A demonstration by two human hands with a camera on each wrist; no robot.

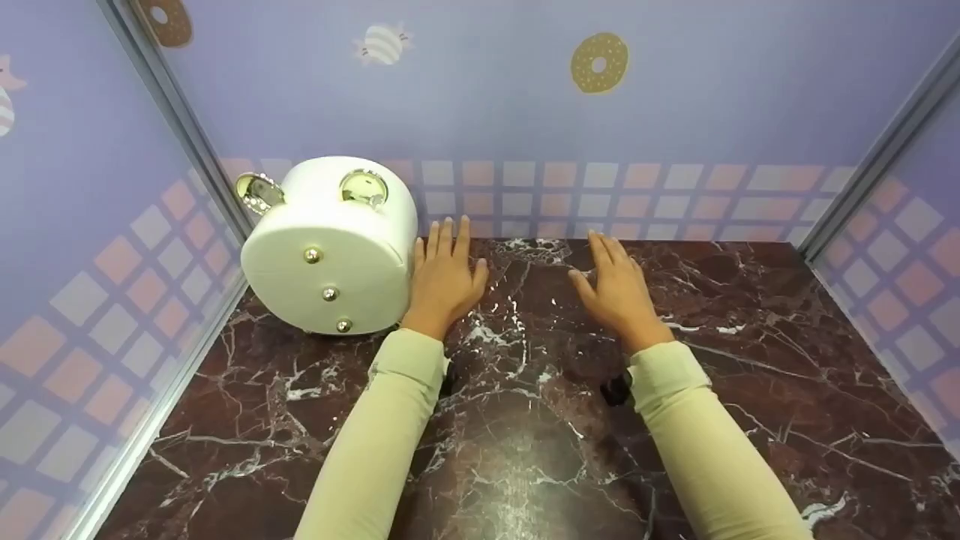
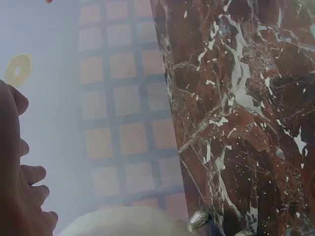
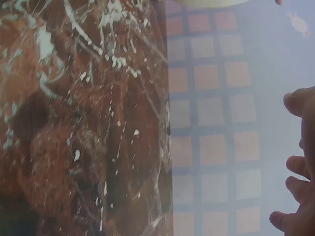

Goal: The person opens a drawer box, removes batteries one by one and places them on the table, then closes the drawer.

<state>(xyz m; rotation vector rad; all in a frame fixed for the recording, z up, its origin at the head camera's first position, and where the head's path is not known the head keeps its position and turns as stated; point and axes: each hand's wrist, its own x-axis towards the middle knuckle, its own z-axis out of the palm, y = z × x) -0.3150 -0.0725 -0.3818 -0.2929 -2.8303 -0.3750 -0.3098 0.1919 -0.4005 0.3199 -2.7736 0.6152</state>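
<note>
A white rounded bag [image 1: 330, 255] with gold ear-like ornaments on top and gold studs on its facing side stands at the left of the dark marbled surface, close to the back wall. Just right of it is my left hand [image 1: 448, 281], fingers extended toward the wall; whether it touches the bag I cannot tell. My right hand [image 1: 619, 292] is farther right, fingers also extended and holding nothing. In the left wrist view, part of the left hand [image 2: 22, 172] shows at the left edge, with the bag's pale edge [image 2: 128, 221] below. The right hand [image 3: 300, 172] borders the right wrist view.
Purple walls with a checked lower band [image 1: 559, 187] enclose the marbled surface [image 1: 517, 435] at the back and both sides. Metal strips run along the left corner [image 1: 176, 105] and the right corner [image 1: 885, 142].
</note>
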